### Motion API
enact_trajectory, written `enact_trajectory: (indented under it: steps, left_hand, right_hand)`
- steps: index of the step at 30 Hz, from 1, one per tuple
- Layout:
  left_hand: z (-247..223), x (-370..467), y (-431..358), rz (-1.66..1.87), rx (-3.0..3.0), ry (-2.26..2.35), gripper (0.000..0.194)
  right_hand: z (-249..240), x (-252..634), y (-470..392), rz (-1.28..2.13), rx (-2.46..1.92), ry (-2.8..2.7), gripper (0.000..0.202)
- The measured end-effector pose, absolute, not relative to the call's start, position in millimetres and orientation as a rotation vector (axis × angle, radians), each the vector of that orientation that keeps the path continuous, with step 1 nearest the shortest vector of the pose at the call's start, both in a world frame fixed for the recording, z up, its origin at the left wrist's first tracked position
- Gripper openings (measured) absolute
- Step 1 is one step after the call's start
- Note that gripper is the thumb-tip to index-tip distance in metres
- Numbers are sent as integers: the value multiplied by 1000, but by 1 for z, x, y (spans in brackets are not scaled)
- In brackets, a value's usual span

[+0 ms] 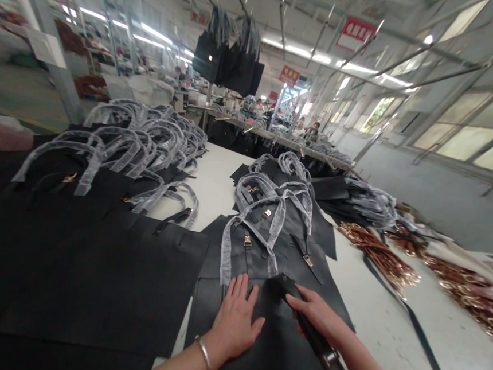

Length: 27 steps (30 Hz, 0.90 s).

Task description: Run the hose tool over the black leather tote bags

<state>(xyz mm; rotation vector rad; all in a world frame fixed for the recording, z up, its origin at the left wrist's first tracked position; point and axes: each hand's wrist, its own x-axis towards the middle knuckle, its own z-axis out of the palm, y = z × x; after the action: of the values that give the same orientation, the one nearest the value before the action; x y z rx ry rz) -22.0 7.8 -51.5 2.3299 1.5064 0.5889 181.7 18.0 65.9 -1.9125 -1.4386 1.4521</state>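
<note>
Your right hand [315, 313] is wrapped around a dark tool [314, 336] at the lower centre right of the frame, fingers curled round its shaft and the thumb side toward its head. The head is at the panel [278, 343], near its upper edge; whether it presses there or hovers, I cannot tell. Your left hand [236, 325] grasps nothing: it lies palm down, fingers extended and thumb spread, probably to keep the panel flat and steady beside the tool.

The panel is at the lower centre of the frame, below a pair of handles [227, 252] in clear film. They point away from you, which seems to leave the surface under your hands free of them. The film presumably guards against scuffs. A clasp [247, 241] sits between the handles.

At the lower left, a wide black stack [92, 275] lies beside your work, likely for easy reach, with more wrapped handles [138, 135] heaped above it. Toward the right edge, brown straps [382, 254] lie bunched on the pale table [388, 335], near a loose black strip [417, 326].
</note>
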Motion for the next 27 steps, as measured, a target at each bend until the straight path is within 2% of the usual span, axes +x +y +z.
enact_trajectory:
  steps: [6, 9, 14, 23, 27]
  left_hand:
    - [-51, -21, 8, 591, 2325, 1480, 72]
    - [-50, -21, 9, 593, 2319, 1490, 73]
    - [-50, -22, 7, 610, 2324, 1475, 75]
    - [-57, -3, -22, 628, 2351, 1298, 74]
    - [-50, -10, -35, 680, 2349, 1263, 61]
  right_hand:
    - [59, 186, 11, 1486, -1920, -1448, 47]
    - [52, 181, 19, 1325, -1920, -1442, 49]
    - [53, 191, 14, 1125, -1937, -1371, 65]
    - [65, 207, -49, 1400, -1969, -1380, 67]
    - [71, 198, -66, 1556, -1920, -1422, 67]
